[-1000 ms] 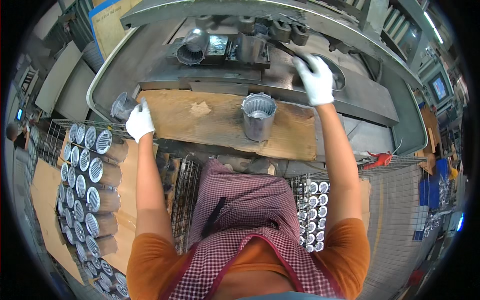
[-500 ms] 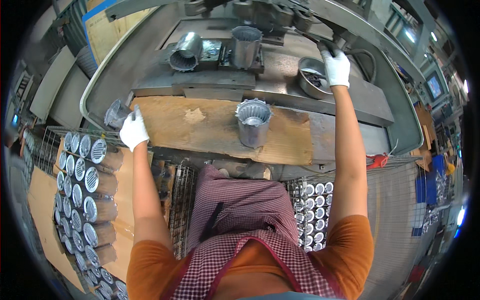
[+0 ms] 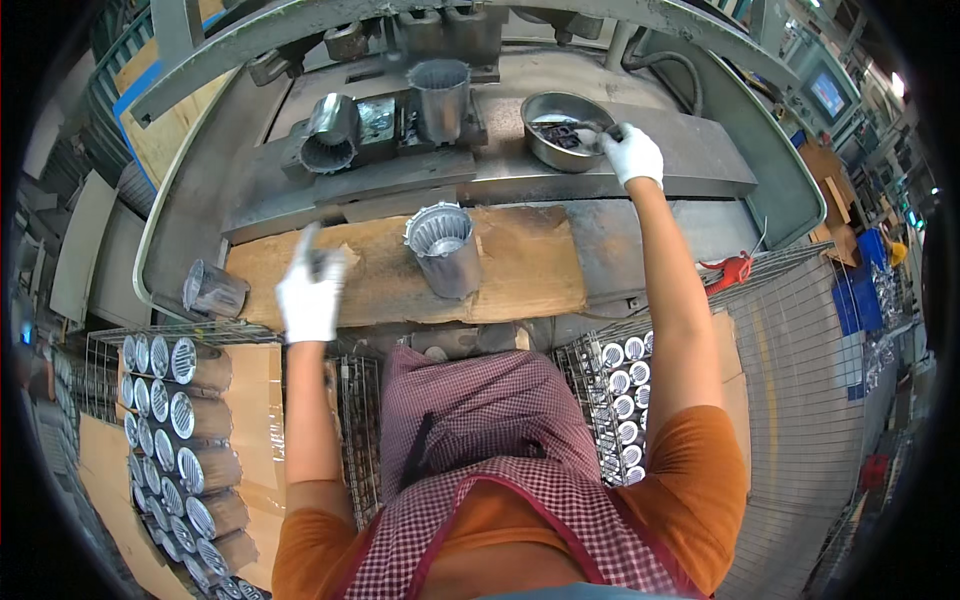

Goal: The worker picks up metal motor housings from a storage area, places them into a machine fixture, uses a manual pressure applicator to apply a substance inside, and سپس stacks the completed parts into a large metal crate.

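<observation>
My left hand (image 3: 310,295), in a white glove with darkened fingertips, hangs over the left part of the cardboard sheet, blurred, its fingers apart and holding nothing. A grey ribbed metal cup (image 3: 215,290) lies tilted on its side just left of it. Another ribbed metal cup (image 3: 450,262) stands upright on the cardboard between my hands, touched by neither. My gloved right hand (image 3: 632,156) is at the right rim of a round metal bowl (image 3: 568,158), fingers pinched together. What they grip is too small to make out. Dark pieces (image 3: 560,132) lie in the bowl.
On the machine bed, one metal cup (image 3: 330,135) lies in a fixture and another (image 3: 440,105) stands upright. A metal frame bar (image 3: 470,18) crosses above. Wire baskets with several cups (image 3: 185,415) flank my legs. A red air gun (image 3: 728,270) hangs at right.
My left hand has let go of the cup at the left and moved right over the cardboard. My right hand has come down from above the bowl to its rim. The view has shifted.
</observation>
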Demonstrator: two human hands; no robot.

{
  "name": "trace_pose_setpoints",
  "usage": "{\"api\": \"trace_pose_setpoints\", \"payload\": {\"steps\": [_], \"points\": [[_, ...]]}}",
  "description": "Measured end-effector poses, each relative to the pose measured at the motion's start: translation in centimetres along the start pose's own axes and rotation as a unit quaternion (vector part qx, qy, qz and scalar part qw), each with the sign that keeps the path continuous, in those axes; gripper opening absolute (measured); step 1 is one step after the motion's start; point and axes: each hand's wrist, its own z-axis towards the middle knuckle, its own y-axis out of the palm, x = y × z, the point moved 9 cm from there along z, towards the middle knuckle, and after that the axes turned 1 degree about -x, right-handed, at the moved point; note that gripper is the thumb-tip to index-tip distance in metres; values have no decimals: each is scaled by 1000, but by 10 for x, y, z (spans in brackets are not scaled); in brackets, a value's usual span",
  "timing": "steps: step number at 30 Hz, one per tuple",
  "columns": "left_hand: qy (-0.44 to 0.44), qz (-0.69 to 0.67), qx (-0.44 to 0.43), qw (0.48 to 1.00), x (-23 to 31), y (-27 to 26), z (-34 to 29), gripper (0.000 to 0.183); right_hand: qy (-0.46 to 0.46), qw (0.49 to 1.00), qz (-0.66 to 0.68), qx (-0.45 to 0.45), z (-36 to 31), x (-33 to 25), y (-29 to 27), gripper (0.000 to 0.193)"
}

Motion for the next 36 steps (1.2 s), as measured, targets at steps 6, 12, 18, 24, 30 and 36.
{"api": "trace_pose_setpoints", "payload": {"steps": [6,12,18,24,30,36], "points": [[104,64,-215,969,69,116,-33,63,-26,949,309,52,-19,33,31,44],[320,119,-145,929,112,94,-69,39,32,954,282,97,-89,72,21,70],[442,33,-99,891,158,71,-115,38,61,937,343,10,-185,73,31,52],[440,-40,-130,888,193,68,-150,39,128,838,496,-188,-267,47,39,48],[459,-170,-258,833,228,104,-179,41,97,518,806,-271,-319,12,15,118],[303,-238,-517,764,257,204,-215,82,133,446,883,-59,-345,85,-11,120]]}}
